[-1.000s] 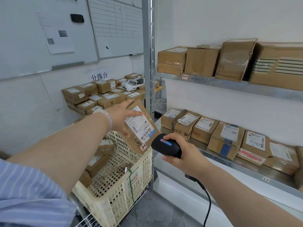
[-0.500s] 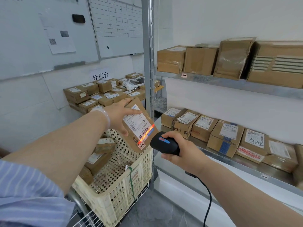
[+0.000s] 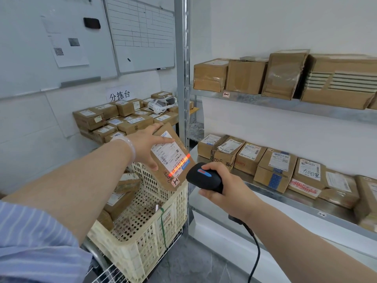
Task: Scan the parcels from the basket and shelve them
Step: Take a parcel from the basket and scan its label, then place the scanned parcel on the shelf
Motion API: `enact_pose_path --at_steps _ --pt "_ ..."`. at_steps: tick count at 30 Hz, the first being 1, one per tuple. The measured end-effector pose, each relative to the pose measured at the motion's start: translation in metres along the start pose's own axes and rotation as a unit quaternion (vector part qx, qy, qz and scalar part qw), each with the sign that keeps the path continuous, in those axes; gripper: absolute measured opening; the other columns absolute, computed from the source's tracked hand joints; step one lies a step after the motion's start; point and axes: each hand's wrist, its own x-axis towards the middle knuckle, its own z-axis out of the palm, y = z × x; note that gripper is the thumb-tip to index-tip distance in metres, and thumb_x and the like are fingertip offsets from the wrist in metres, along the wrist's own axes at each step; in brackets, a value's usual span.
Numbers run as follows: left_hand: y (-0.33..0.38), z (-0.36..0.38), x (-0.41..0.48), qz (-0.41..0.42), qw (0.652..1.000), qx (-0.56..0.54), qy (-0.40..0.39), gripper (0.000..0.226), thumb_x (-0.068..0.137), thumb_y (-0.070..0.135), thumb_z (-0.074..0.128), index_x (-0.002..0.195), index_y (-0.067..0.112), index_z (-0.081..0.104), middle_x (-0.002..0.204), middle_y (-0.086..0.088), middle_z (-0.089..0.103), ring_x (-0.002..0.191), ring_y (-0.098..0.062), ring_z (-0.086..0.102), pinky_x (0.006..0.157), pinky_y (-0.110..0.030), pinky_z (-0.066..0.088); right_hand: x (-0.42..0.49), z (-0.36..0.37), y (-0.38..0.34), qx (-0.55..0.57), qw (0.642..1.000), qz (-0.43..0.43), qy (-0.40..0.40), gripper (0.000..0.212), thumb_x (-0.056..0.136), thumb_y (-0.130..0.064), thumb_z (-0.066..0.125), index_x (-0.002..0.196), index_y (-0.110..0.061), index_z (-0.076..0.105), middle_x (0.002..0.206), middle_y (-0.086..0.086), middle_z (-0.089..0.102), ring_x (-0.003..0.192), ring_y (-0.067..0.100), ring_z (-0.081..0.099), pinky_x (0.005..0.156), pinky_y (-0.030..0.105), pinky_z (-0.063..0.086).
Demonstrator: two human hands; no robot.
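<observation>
The rack is filling the right side, its post (image 3: 182,78) standing just behind the held parcel's right edge; boxes are lining the upper shelf (image 3: 285,103) close to its front lip; a second row is sitting on the lower shelf (image 3: 306,203), set back, leaving a bare metal strip along the front edge and open air above the row. Whiteboards (image 3: 142,33) are hanging on the left wall above a pile (image 3: 126,117) of boxes. The basket (image 3: 142,248) is sitting at lower centre beside the post, a few parcels lying against its left wall and much of its perforated bottom showing; a narrow band of floor (image 3: 193,262) is lying open between it and the rack's base. The parcel (image 3: 173,154) is being held tilted above the basket's far rim, label facing the camera, its lower corner hanging just over that rim. The left hand (image 3: 146,141) is gripping it from the left edge, fingers spread over the top edge and the label. The right hand (image 3: 226,184) is closing round the scanner (image 3: 204,177), whose nose is pointing at the label from just beside it, not touching; a cable (image 3: 256,252) is trailing down from the handle. A red beam (image 3: 179,165) is crossing the barcode.
</observation>
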Motion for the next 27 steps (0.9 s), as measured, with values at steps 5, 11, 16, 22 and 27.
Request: enact_pose_path --at_steps 5,11,16,22,27 --pt "-0.005 0.000 -0.002 0.009 1.000 -0.010 0.001 0.106 0.063 0.044 0.090 0.143 0.065 0.023 0.160 0.020 -0.016 0.151 -0.024 0.003 0.117 -0.050 0.028 -0.007 -0.003 -0.008 -0.002 1.000 0.003 0.003 0.055 0.084 -0.042 0.076 0.120 -0.057 0.038 0.109 -0.031 0.056 0.094 -0.005 0.058 0.079 0.024 0.052" --pt "-0.007 0.000 -0.004 0.016 1.000 -0.007 0.000 0.106 0.064 0.046 0.089 0.143 0.065 0.022 0.160 0.019 -0.016 0.151 -0.023 0.004 0.115 -0.046 0.027 -0.013 -0.004 -0.015 -0.025 1.000 -0.004 -0.003 0.058 0.083 -0.038 0.078 0.120 -0.056 0.037 0.111 -0.033 0.054 0.095 -0.005 0.058 0.076 0.016 0.049" --pt "-0.011 0.009 0.000 0.020 0.998 -0.056 0.012 0.106 0.063 0.046 0.090 0.144 0.063 0.024 0.160 0.019 -0.015 0.150 -0.022 0.006 0.118 -0.044 0.023 -0.020 0.003 -0.005 -0.007 0.999 0.024 0.038 0.059 0.083 -0.041 0.078 0.123 -0.058 0.038 0.110 -0.041 0.052 0.097 -0.009 0.057 0.076 0.009 0.046" --pt "0.020 0.028 0.015 0.018 0.960 -0.277 0.038 0.104 0.063 0.045 0.091 0.144 0.060 0.028 0.164 0.008 -0.009 0.152 -0.022 0.004 0.120 -0.041 0.017 -0.030 0.003 0.017 0.115 0.966 0.108 0.206 0.059 0.085 -0.024 0.078 0.117 -0.060 0.044 0.109 -0.044 0.051 0.088 0.008 0.064 0.075 0.039 0.061" --pt "0.092 0.044 0.029 0.076 0.904 -0.419 0.027 0.101 0.065 0.038 0.092 0.148 0.050 0.034 0.164 -0.001 -0.001 0.151 -0.022 0.007 0.120 -0.033 0.009 -0.053 -0.013 0.027 0.199 0.897 0.136 0.370 0.056 0.086 -0.017 0.076 0.116 -0.057 0.051 0.115 -0.027 0.056 0.084 0.008 0.067 0.066 0.029 0.061"
